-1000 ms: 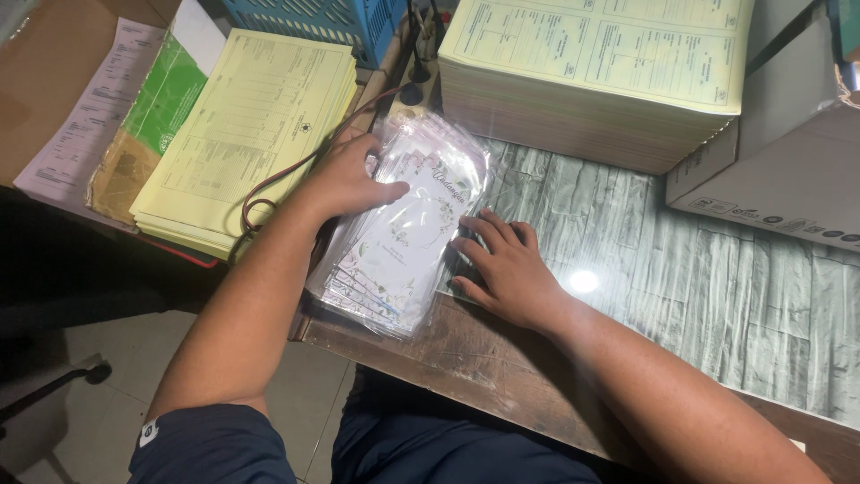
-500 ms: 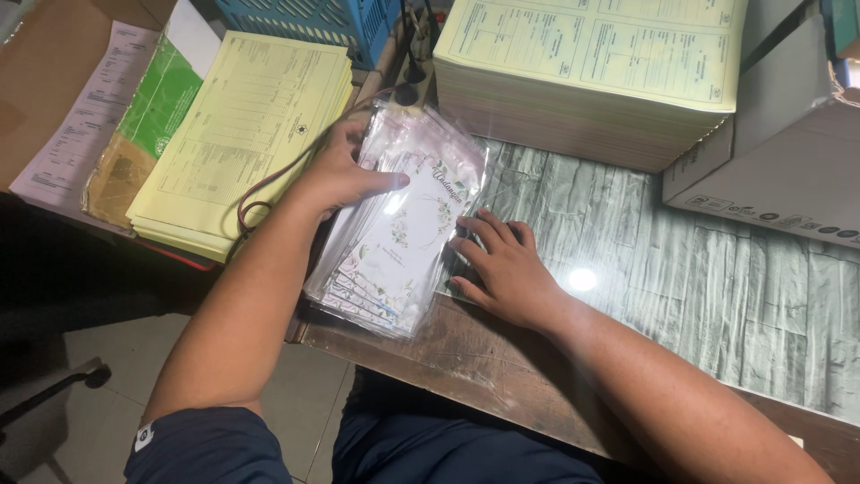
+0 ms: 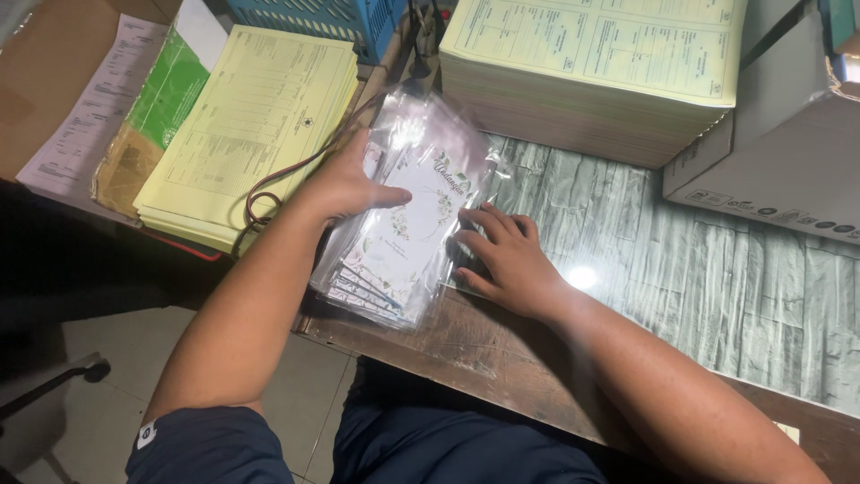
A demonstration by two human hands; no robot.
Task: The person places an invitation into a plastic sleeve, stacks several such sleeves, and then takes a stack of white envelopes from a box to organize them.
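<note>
- At the near edge of the surface, the left hand is clasping a stack of floral cards in clear plastic sleeves, fingers closed around its left side.
- Under the hand, the stack is lying fanned, its lower end overhanging the edge; the slick sleeves could slide apart and spill to the floor.
- On the right, the right hand is resting flat, fingers spread open, touching the stack's right side, gripping nothing.
</note>
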